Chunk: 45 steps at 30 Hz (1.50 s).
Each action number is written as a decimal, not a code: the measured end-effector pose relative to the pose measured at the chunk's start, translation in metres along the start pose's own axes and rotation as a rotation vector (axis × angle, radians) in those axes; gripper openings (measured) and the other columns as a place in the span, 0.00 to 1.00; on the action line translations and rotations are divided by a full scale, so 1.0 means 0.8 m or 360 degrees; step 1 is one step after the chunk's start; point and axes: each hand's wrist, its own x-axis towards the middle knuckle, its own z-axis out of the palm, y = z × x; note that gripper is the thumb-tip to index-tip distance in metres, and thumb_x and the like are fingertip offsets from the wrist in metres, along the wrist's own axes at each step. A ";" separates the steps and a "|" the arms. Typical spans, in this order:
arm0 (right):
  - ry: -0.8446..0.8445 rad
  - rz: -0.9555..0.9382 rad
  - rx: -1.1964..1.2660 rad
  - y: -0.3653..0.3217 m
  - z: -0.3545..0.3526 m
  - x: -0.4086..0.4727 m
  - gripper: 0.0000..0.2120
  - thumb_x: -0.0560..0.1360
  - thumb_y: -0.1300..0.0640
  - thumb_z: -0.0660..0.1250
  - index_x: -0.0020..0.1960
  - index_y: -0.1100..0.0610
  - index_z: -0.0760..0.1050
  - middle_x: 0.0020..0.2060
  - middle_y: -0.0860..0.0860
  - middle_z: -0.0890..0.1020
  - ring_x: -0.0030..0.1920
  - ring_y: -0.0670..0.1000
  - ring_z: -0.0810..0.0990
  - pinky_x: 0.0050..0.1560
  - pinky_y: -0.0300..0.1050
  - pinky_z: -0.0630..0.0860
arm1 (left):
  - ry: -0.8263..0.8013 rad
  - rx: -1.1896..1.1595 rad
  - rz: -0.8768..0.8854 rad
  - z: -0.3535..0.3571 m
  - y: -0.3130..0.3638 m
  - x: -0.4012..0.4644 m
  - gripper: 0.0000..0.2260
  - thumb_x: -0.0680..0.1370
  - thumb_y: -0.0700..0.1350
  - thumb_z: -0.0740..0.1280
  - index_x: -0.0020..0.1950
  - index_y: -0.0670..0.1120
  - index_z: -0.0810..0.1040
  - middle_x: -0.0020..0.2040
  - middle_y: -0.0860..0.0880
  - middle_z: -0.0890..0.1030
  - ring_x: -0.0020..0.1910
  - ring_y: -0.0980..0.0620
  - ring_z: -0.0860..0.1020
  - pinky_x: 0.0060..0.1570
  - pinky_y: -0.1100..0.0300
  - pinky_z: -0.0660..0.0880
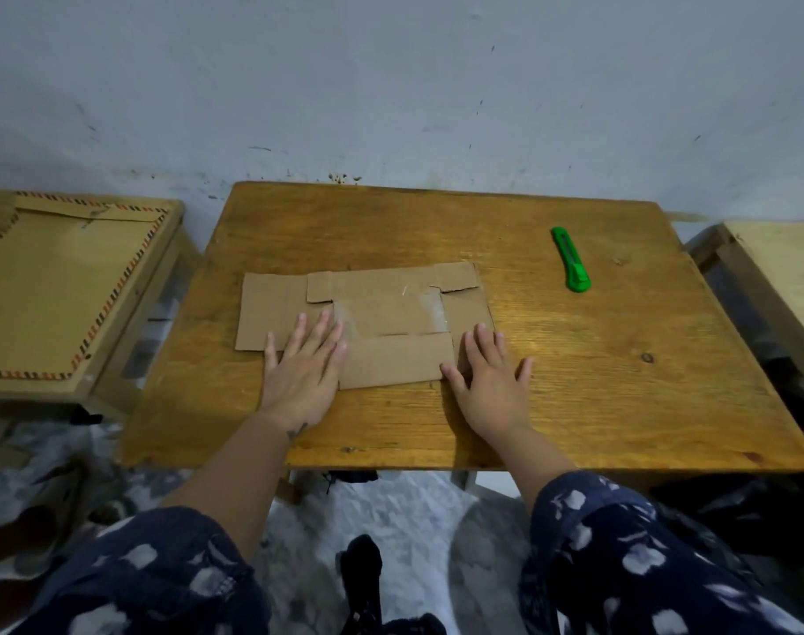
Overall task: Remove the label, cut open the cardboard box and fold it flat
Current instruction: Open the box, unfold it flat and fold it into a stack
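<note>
A brown cardboard box point(381, 313) lies flattened on the wooden table point(597, 382), its flaps spread out and strips of clear tape showing near its middle. My left hand point(301, 368) rests palm down on the box's near left part, fingers spread. My right hand point(487, 378) lies palm down at the box's near right corner, fingertips on the cardboard, the palm on the table. Neither hand holds anything. A green utility knife point(571, 260) lies on the table to the right of the box, apart from both hands. No label is visible on the box.
A low wooden stool point(129, 313) at the left carries a flat brown envelope point(56, 286) with a striped border. Another wooden piece point(775, 268) stands at the right edge. A pale wall point(391, 84) rises just behind the table. My patterned sleeves fill the bottom of the view.
</note>
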 end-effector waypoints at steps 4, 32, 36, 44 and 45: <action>0.0029 0.0006 -0.0098 0.000 -0.004 0.003 0.31 0.79 0.38 0.50 0.77 0.51 0.52 0.78 0.46 0.48 0.77 0.51 0.41 0.70 0.67 0.36 | 0.0176 0.0140 -0.0124 -0.001 0.027 0.002 0.30 0.79 0.63 0.39 0.78 0.51 0.40 0.76 0.57 0.39 0.76 0.55 0.36 0.69 0.38 0.31; 0.0086 0.0016 0.0481 0.007 -0.021 0.119 0.26 0.82 0.45 0.47 0.78 0.51 0.47 0.78 0.48 0.50 0.77 0.47 0.41 0.72 0.57 0.32 | 0.0121 0.0256 0.0008 0.010 0.046 0.065 0.32 0.75 0.65 0.34 0.77 0.53 0.41 0.77 0.57 0.39 0.76 0.55 0.36 0.73 0.40 0.41; 0.0101 0.0005 0.0872 -0.001 -0.034 0.111 0.26 0.82 0.49 0.51 0.77 0.52 0.50 0.77 0.47 0.53 0.77 0.45 0.46 0.76 0.52 0.39 | 0.0120 0.0235 -0.0004 0.010 0.047 0.065 0.33 0.75 0.65 0.35 0.78 0.53 0.42 0.77 0.57 0.40 0.76 0.55 0.37 0.73 0.40 0.41; -0.0055 -0.0184 0.1076 -0.061 -0.056 0.094 0.28 0.82 0.47 0.52 0.77 0.51 0.47 0.77 0.45 0.50 0.76 0.43 0.47 0.71 0.39 0.47 | 0.0112 0.0248 0.0000 0.009 0.048 0.065 0.32 0.76 0.64 0.36 0.78 0.53 0.43 0.78 0.57 0.41 0.76 0.55 0.37 0.73 0.40 0.41; -0.0093 -0.0213 0.1039 -0.072 -0.052 0.091 0.28 0.82 0.46 0.51 0.77 0.51 0.46 0.77 0.45 0.49 0.76 0.43 0.46 0.72 0.41 0.46 | 0.0109 0.0242 0.0001 0.008 0.049 0.064 0.32 0.76 0.64 0.35 0.78 0.53 0.43 0.78 0.57 0.41 0.76 0.55 0.37 0.73 0.40 0.41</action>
